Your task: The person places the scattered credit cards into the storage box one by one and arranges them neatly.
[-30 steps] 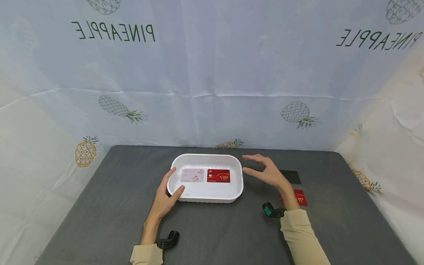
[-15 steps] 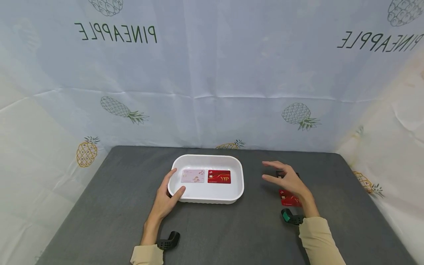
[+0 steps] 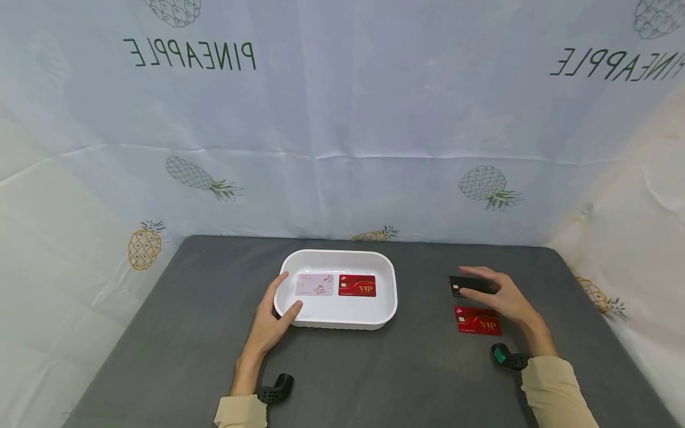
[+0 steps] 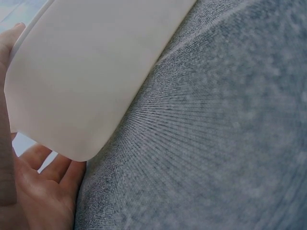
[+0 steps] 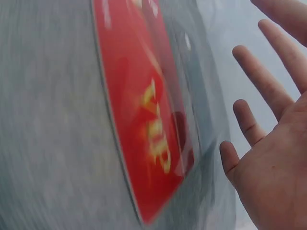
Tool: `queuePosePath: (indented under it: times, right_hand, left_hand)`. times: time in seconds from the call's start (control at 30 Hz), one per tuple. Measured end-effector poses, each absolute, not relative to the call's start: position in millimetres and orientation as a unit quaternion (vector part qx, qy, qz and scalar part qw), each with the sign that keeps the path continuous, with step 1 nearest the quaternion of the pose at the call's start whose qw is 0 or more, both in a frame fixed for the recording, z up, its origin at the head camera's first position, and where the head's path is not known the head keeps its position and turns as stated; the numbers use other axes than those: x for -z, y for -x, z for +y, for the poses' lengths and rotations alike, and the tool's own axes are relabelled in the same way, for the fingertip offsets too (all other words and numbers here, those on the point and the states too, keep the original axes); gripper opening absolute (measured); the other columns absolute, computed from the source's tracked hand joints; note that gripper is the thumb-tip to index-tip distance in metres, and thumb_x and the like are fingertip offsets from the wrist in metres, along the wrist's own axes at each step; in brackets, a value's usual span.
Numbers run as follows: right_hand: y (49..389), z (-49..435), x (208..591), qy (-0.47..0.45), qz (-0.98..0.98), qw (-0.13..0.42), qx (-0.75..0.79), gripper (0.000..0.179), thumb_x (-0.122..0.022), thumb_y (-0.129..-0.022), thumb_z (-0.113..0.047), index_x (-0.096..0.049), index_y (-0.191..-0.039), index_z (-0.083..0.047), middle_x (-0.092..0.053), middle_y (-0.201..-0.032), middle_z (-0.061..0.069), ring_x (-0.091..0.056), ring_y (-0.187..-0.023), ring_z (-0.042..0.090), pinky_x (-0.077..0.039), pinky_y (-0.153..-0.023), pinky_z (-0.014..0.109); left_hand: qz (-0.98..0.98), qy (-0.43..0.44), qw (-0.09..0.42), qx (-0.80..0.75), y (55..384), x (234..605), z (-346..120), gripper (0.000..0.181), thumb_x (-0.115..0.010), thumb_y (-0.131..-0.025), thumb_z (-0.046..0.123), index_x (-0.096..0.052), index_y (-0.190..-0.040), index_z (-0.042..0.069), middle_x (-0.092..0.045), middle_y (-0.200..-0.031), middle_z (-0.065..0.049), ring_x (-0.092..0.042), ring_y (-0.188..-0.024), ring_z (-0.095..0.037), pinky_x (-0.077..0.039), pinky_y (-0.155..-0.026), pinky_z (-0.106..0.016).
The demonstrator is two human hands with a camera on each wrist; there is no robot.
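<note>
Lettering, backdrop: backdrop (image 3: 342, 107) carries "PINEAPPLE" twice, mirrored; the right-hand word is cut by the picture edge.
Lettering, cards: gold "VIP" on the tray's red card (image 3: 357, 286) and on the table's red card (image 3: 478, 321); small print on the pink card (image 3: 314, 285) too faint to read.
Tray: white tray (image 3: 332, 312) stands on the grey table (image 3: 342, 374), pink card and one red card lying side by side inside.
Left hand: left hand (image 3: 267, 327) grips the tray's left end — thumb and index fingertip at the rim.
Right hand: right hand (image 3: 503, 292) is over the black card (image 3: 471, 283), thumb and fingers apart; contact cannot be told.
Loose cards: black card lies on the table right of the tray, the second red card just nearer the person.
Left wrist view: shows the tray's smooth outer wall, fingers at its lower corner and the table's weave; the cards inside are hidden.
Right wrist view: shows spread fingers and palm beside the table's red card — gold letters blurred, card's upper end cut off.
Partly hidden: black card, behind thumb and fingers in the head view.
</note>
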State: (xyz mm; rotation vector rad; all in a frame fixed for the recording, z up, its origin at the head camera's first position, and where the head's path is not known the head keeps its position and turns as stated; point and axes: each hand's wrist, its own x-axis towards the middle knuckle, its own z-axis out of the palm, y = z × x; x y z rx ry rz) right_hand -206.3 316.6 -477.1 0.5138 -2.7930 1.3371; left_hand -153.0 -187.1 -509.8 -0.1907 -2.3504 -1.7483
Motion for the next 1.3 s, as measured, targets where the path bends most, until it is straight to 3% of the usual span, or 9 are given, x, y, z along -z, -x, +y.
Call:
queuePosePath:
  times: [0.1, 0.3, 0.57, 1.1, 1.2, 1.3]
  right_hand:
    - [206.1, 326.0, 479.4, -0.158, -0.891, 0.000, -0.426, 0.051, -0.072, -0.094, -0.020, -0.060, -0.143, -0.013, -0.057, -0.144, 0.007, -0.033, -0.121, -0.019, -0.029, -0.097, 0.078]
    - [205.3, 335.8, 480.4, -0.159, -0.898, -0.004, -0.410, 0.053, -0.075, -0.092, -0.017, -0.059, -0.141, -0.004, -0.055, -0.143, 0.024, -0.030, -0.118, -0.023, -0.031, -0.095, 0.078]
    - [204.5, 350.1, 487.3, -0.129, -0.905, -0.047, -0.402, 0.061, -0.076, -0.092, -0.026, -0.055, -0.146, -0.009, -0.049, -0.150, 0.028, -0.026, -0.116, -0.025, -0.032, -0.099, 0.073]
    - [212.1, 357.7, 490.0, -0.182, -0.918, -0.022, -0.352, 0.060, -0.078, -0.090, -0.016, -0.055, -0.142, 0.003, -0.052, -0.140, 0.030, -0.024, -0.113, -0.025, -0.040, -0.093, 0.069]
    - [212.5, 356.8, 489.2, -0.182, -0.921, -0.022, -0.345, 0.064, -0.078, -0.089, -0.015, -0.052, -0.144, 0.006, -0.051, -0.138, 0.031, -0.034, -0.117, -0.012, -0.040, -0.093, 0.070]
    - [211.2, 355.8, 488.0, -0.171, -0.921, -0.035, -0.348, 0.068, -0.078, -0.089, -0.014, -0.048, -0.146, 0.009, -0.048, -0.138, 0.031, -0.044, -0.122, 0.018, -0.040, -0.094, 0.070]
  left_hand:
    - [-0.798, 0.066, 0.103, 0.591, 152.8, 509.7, -186.4, 0.075, -0.072, -0.092, 0.011, -0.037, -0.158, 0.009, -0.046, -0.154, -0.022, -0.052, -0.130, -0.032, -0.043, -0.099, -0.014]
    - [-0.800, 0.061, 0.102, 0.588, 152.1, 509.7, -185.7, 0.075, -0.073, -0.091, 0.012, -0.038, -0.157, 0.011, -0.046, -0.155, -0.019, -0.050, -0.133, -0.030, -0.040, -0.101, -0.013]
    - [-0.800, 0.063, 0.102, 0.588, 151.8, 510.5, -185.2, 0.075, -0.073, -0.091, 0.012, -0.037, -0.157, 0.009, -0.046, -0.155, -0.020, -0.050, -0.133, -0.030, -0.040, -0.101, -0.012]
    - [-0.802, 0.059, 0.104, 0.585, 153.2, 509.2, -187.0, 0.075, -0.073, -0.091, 0.013, -0.038, -0.157, 0.014, -0.047, -0.155, -0.018, -0.050, -0.134, -0.029, -0.038, -0.102, -0.011]
    - [-0.800, 0.060, 0.103, 0.588, 153.0, 509.2, -187.4, 0.075, -0.073, -0.092, 0.013, -0.038, -0.158, 0.013, -0.048, -0.154, -0.019, -0.052, -0.131, -0.030, -0.040, -0.101, -0.013]
    - [-0.798, 0.062, 0.102, 0.591, 152.6, 508.9, -187.5, 0.075, -0.073, -0.092, 0.013, -0.038, -0.158, 0.013, -0.049, -0.152, -0.020, -0.053, -0.129, -0.030, -0.042, -0.100, -0.014]
